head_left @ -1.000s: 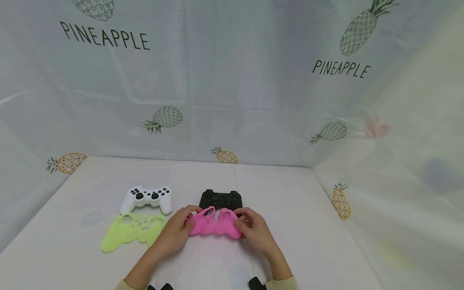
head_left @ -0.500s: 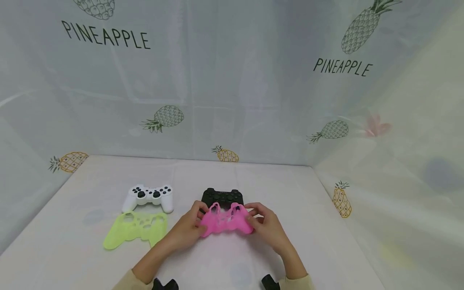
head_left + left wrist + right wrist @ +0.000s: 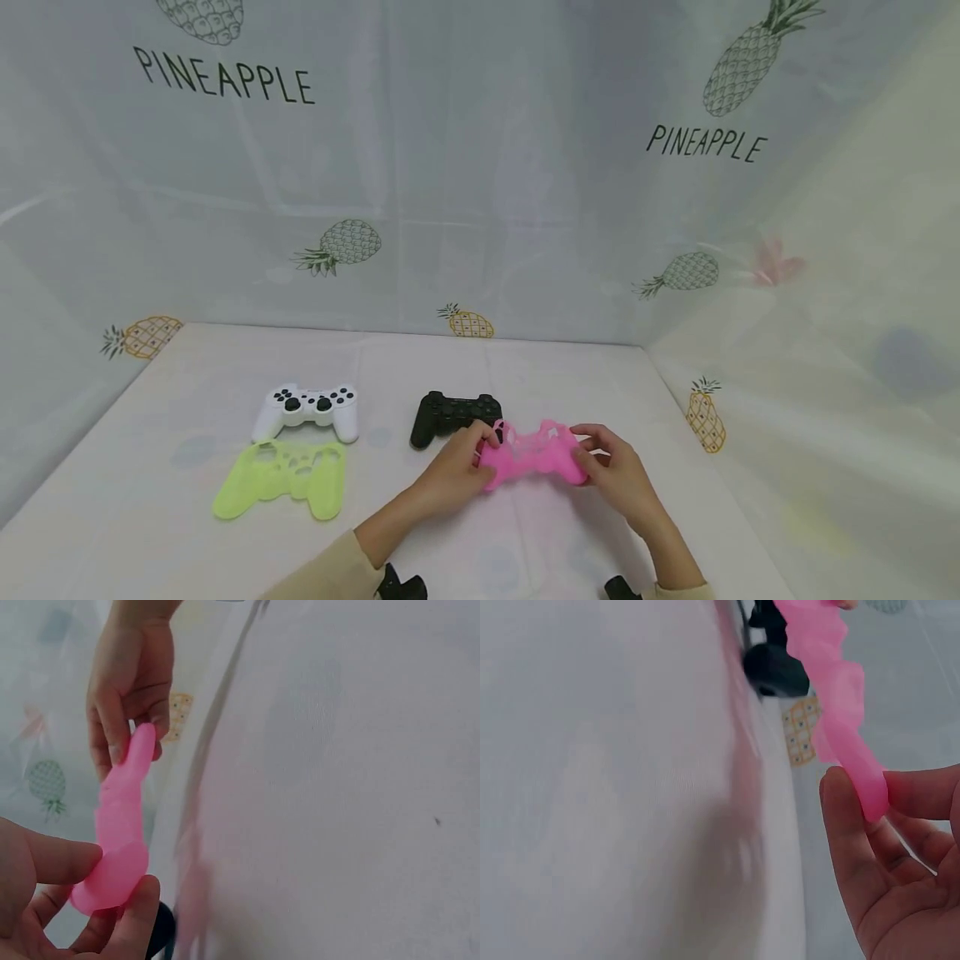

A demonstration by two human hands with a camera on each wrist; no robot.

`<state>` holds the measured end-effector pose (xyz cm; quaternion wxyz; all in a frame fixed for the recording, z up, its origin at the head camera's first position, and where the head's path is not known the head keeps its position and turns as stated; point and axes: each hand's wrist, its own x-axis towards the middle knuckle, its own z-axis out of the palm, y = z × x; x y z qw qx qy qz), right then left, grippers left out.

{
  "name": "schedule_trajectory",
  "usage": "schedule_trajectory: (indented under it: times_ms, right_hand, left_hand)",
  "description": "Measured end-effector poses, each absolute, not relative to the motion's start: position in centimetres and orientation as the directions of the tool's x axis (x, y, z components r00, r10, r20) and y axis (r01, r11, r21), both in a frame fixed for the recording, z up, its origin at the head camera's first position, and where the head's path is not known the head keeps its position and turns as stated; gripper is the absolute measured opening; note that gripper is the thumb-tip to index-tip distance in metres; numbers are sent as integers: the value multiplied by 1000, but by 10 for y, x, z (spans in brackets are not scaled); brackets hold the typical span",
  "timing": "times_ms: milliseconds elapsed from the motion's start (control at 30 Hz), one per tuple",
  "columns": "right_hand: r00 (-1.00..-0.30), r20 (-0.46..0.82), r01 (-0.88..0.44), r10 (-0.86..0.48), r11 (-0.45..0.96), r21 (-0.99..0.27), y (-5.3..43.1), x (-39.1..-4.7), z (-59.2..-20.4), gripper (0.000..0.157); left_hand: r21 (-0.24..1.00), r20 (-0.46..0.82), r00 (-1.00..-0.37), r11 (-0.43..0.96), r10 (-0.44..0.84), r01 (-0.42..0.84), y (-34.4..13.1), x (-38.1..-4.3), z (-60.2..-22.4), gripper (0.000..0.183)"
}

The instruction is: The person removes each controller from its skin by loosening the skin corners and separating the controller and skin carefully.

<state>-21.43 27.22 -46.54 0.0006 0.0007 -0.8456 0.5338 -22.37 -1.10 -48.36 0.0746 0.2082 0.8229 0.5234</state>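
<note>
Both hands hold a soft pink controller cover [image 3: 531, 454], raised off the table. My left hand [image 3: 453, 471] pinches its left grip end between thumb and fingers, while my right hand [image 3: 618, 475] pinches the right end. In the left wrist view the pink cover [image 3: 120, 821] is seen edge-on between the two hands. The right wrist view shows thumb and fingers around one end of the cover [image 3: 836, 697]. Behind the left hand lies a black game controller [image 3: 450, 412], its right part hidden by that hand and the cover.
A white game controller [image 3: 309, 411] lies on the left of the table. In front of it, close by, is a yellow-green controller cover [image 3: 283, 479]. A pineapple-print sheet [image 3: 480, 167] hangs behind the white table [image 3: 247, 558].
Both hands have moved right with the pink cover, away from in front of the black controller. More of the black controller's left side and of the yellow-green cover now shows.
</note>
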Motion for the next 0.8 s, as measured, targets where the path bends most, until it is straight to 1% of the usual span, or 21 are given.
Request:
schedule_trajectory:
  times_ms: [233, 433, 700, 800]
  right_hand:
    - [-999, -1, 20, 39, 501, -865, 305, -214, -471, 33]
    - [-998, 10, 31, 68, 563, -826, 321, -217, -476, 32]
    - [-995, 3, 56, 95, 615, -786, 334, -219, -481, 32]
    - [-997, 7, 45, 80, 633, -773, 335, -221, -482, 32]
  left_hand:
    - [899, 74, -902, 363, 424, 245, 23, -230, -489, 32]
    - [904, 60, -902, 359, 427, 230, 46, -232, -491, 35]
    - [906, 30, -899, 368, 437, 209, 58, -232, -486, 43]
    - [903, 14, -897, 381, 441, 201, 57, -231, -485, 46]
